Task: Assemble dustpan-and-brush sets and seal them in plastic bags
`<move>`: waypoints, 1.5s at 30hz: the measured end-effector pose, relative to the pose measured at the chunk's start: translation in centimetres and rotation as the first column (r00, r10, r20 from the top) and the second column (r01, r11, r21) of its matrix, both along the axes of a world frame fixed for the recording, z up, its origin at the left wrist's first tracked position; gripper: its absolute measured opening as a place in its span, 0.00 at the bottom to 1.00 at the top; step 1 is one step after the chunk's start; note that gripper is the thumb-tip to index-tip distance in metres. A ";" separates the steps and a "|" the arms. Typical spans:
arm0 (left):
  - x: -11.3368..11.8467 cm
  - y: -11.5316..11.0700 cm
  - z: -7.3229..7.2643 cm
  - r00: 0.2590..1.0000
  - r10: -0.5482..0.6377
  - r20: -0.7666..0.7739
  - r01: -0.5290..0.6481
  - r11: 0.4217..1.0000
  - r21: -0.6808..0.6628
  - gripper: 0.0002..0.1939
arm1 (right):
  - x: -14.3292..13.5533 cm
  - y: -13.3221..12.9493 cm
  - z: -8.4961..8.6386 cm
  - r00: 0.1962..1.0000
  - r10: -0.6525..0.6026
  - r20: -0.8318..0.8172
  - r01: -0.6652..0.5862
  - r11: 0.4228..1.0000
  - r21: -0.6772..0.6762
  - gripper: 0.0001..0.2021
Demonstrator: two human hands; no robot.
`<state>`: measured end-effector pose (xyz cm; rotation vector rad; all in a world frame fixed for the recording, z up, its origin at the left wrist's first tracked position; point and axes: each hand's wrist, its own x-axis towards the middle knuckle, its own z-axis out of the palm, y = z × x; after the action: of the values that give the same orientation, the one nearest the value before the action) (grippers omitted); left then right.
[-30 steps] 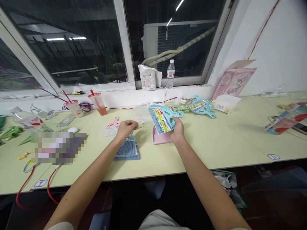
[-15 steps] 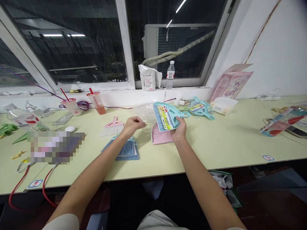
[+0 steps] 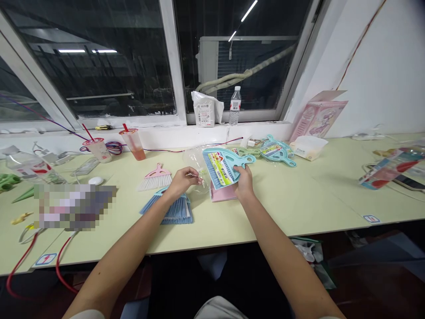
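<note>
My right hand (image 3: 245,180) is closed on a light blue dustpan and brush set (image 3: 222,167) with a printed label, raised over a pink dustpan (image 3: 223,193) on the table. Closed at the edge of a clear plastic bag (image 3: 198,158), my left hand (image 3: 186,179) pinches part of it. Left of the bag lie a pink brush (image 3: 156,178) with white bristles and blue-bristled brushes (image 3: 175,208), partly covered by my left forearm. Another light blue set (image 3: 276,151) and a green one (image 3: 246,152) lie behind my right hand.
Two cups with red straws (image 3: 134,145) stand at the back left. A water bottle (image 3: 235,106) and a white package (image 3: 206,110) are on the sill. To the right are a tissue pack (image 3: 308,147), a pink box (image 3: 318,117) and a phone (image 3: 410,182).
The light blue set in my right hand has moved slightly left and down, over more of the pink dustpan. My left hand has shifted slightly down, still at the clear bag.
</note>
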<state>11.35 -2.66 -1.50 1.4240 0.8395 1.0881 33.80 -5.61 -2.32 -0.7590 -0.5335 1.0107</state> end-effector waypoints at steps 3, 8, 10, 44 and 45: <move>0.7 -0.4 -0.6 0.995 -0.101 -0.020 0.101 0.995 -0.017 0.13 | -0.1 -0.1 0.1 1.000 0.007 -0.004 -0.007 1.000 -0.003 0.17; 0.9 -0.5 -0.7 0.999 -0.033 0.000 0.033 0.999 0.029 0.08 | -0.4 -0.3 0.3 0.998 0.042 -0.036 -0.042 0.999 0.011 0.18; 0.4 -0.1 -0.3 0.988 0.107 0.115 -0.112 0.993 0.041 0.03 | -0.2 -0.4 0.5 0.996 0.032 -0.079 -0.030 0.999 0.028 0.19; 0.5 -0.2 -0.8 0.865 0.489 -0.108 -0.405 0.810 0.424 0.01 | 1.9 1.2 -0.4 0.993 -0.121 0.003 0.120 0.984 -0.131 0.15; 0.6 -0.6 -0.4 0.852 0.518 -0.078 -0.432 0.779 0.455 0.02 | 1.5 1.1 -0.5 0.995 -0.099 0.010 0.099 0.988 -0.121 0.15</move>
<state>11.93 -3.22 -1.94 1.7537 1.2087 1.6106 35.26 -4.48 -2.79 -0.8876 -0.4364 0.9555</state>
